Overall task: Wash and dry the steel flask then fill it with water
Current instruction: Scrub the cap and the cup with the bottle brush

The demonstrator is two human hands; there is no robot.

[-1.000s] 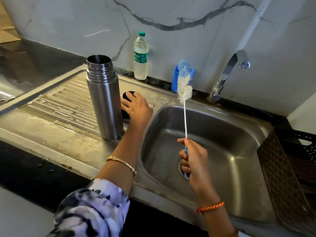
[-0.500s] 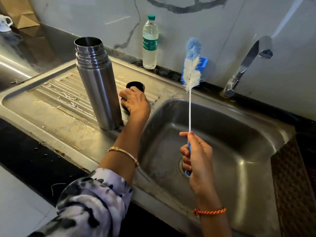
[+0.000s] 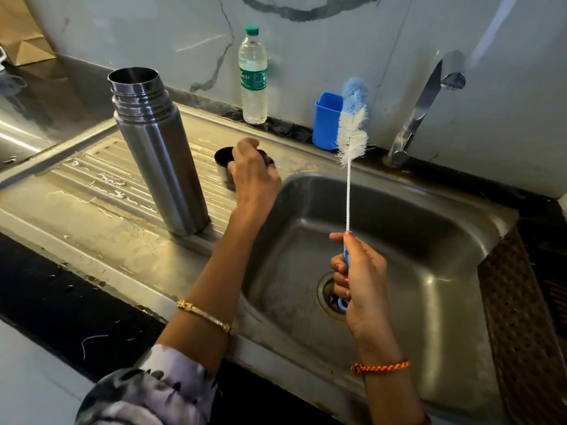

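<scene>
Steel flask (image 3: 159,151) upright and uncapped on the ribbed drainboard (image 3: 92,176), left of the sink basin (image 3: 429,240). Left hand (image 3: 254,176) curled around the black flask cap (image 3: 224,161) standing on the drainboard just right of the flask; whether the cap is lifted or resting cannot be told. Right hand (image 3: 359,280) clenched on the blue handle of the bottle brush (image 3: 352,124), bristle head upward over the basin. Tap (image 3: 429,99) not running. Step in hand, by judgement: cap to basin for scrubbing. Grip cap by its side wall, not its rim. Clear the flask when lifting; a knock at the neck tips a tall narrow body. Bring cap over the basin, open side toward the brush. Keep brush stem near vertical to limit drips on the tabletop (image 3: 61,302). Insert bristle head squarely, rotate, cover inner threads.
</scene>
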